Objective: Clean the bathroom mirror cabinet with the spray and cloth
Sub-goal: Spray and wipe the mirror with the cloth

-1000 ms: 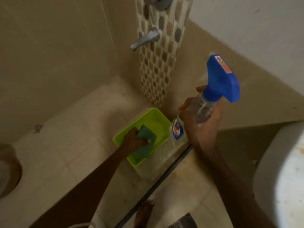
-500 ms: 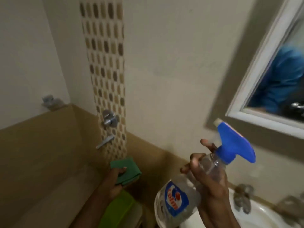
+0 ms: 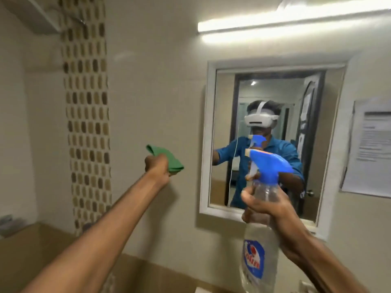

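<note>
The white-framed mirror cabinet (image 3: 206, 144) hangs on the wall straight ahead, right of centre. My right hand (image 3: 268, 210) grips the neck of a clear spray bottle (image 3: 257, 256) with a blue trigger head, held upright in front of the mirror's lower part, nozzle toward the glass. My left hand (image 3: 157, 169) is raised to the left of the cabinet and holds a folded green cloth (image 3: 169, 156), apart from the mirror frame. The mirror reflects a person in a blue shirt wearing a white headset.
A tube light (image 3: 285, 22) glows above the cabinet. A printed paper notice (image 3: 372, 149) is stuck on the wall to the right. A strip of brown mosaic tile (image 3: 86, 115) runs down the wall at left. Beige tiling covers the lower wall.
The view has swung up from the floor and green tub to the mirror. Both hands rose: the cloth now sits beside the cabinet and the bottle in front of the glass.
</note>
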`<move>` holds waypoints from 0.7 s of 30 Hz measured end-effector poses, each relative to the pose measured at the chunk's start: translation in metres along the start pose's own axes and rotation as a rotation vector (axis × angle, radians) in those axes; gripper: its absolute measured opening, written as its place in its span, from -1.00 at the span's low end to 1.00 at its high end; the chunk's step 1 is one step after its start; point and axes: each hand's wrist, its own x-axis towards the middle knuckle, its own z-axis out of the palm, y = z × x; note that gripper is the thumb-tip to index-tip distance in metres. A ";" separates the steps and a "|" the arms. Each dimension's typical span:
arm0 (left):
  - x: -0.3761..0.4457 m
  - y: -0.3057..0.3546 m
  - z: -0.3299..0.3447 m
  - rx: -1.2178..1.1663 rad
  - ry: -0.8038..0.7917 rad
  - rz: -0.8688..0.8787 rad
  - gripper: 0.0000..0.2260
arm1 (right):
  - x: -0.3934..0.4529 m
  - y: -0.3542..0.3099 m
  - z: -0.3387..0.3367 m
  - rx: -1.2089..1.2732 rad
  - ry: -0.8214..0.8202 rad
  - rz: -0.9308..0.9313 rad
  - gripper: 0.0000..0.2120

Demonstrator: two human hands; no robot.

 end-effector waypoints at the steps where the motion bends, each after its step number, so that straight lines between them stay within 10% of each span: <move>1: 0.001 0.018 0.022 0.041 -0.001 0.063 -0.72 | 0.013 -0.013 -0.002 -0.024 -0.004 0.000 -0.52; 14: 0.022 0.134 0.181 0.644 -0.073 1.060 -0.66 | 0.176 -0.120 0.017 -0.125 0.053 -0.094 -0.79; 21: 0.044 0.134 0.178 0.674 -0.246 1.205 -0.60 | 0.221 -0.124 0.028 -0.153 0.045 -0.066 -0.68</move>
